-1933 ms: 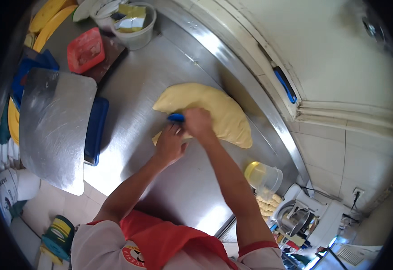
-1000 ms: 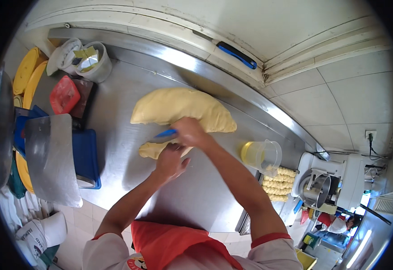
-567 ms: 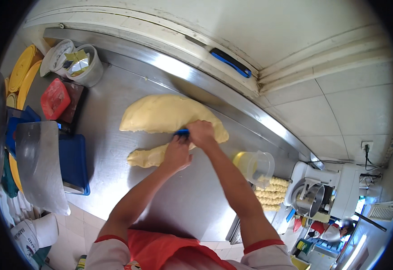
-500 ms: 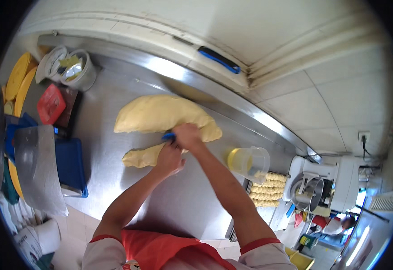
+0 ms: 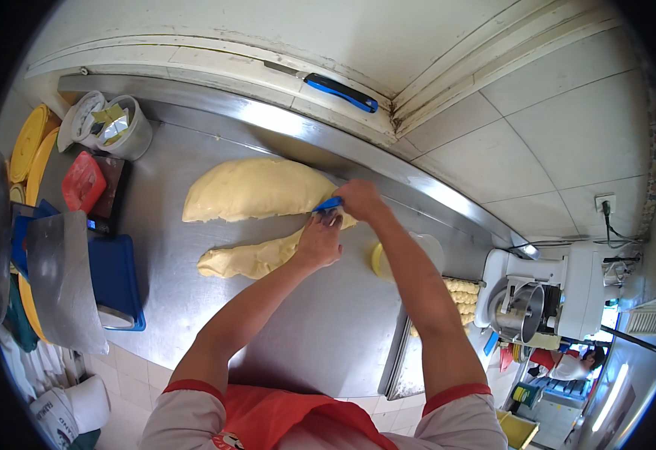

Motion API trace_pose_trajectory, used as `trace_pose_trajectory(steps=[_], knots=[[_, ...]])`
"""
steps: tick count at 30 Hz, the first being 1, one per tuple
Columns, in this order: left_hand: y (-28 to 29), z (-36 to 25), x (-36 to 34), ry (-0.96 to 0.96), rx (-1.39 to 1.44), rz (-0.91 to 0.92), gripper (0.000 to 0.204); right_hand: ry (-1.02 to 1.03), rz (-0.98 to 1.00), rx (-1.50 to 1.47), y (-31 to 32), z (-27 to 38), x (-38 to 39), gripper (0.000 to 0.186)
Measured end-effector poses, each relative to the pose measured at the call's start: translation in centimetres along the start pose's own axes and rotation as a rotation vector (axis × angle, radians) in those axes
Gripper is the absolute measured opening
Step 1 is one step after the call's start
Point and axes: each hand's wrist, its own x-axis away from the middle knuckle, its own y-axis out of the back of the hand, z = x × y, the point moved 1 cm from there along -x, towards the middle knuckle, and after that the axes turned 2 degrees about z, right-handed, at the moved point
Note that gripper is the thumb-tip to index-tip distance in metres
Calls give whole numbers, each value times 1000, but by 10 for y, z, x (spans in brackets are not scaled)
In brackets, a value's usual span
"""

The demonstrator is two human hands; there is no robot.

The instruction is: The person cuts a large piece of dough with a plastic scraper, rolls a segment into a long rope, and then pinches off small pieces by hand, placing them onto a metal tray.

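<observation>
A large pale-yellow slab of dough [image 5: 249,191] lies on the steel table. Cut along its near side, a long strip of dough [image 5: 242,259] fans away to the left and meets the slab near its right end. My right hand [image 5: 362,200] is closed round a blue dough cutter [image 5: 329,204], at the slab's right end; the cutter's lower edge is hidden. Just below it, my left hand [image 5: 320,241] grips the strip near the cut, its fingertips close to the cutter and partly in shadow.
Behind my right forearm stands a clear jug with yellow liquid [image 5: 379,261]. A tray of braided dough [image 5: 459,296] and a stand mixer [image 5: 519,307] are at right. A blue-handled knife [image 5: 341,91] rests on the back ledge. At left are a scale [image 5: 110,191], red dish [image 5: 84,182] and tubs [image 5: 131,135].
Both hands have moved right along the dough, the right one with the blue cutter. The gap between slab and strip now reaches farther right. My view has shifted slightly.
</observation>
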Motion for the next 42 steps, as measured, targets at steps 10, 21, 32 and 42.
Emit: trace_pose_trajectory(steps=[10, 21, 32, 42], knots=[[-12, -3, 66, -91, 93, 276, 45, 86, 19, -221, -50, 70, -4, 24], [-4, -19, 89, -304, 36, 449, 48, -248, -12, -270, -72, 2, 28, 30], [78, 71, 160, 85, -367, -102, 84, -392, -368, -362, -41, 50, 95, 58], [162, 72, 186, 85, 251, 423, 45, -422, 14, -895, -97, 111, 242, 44]])
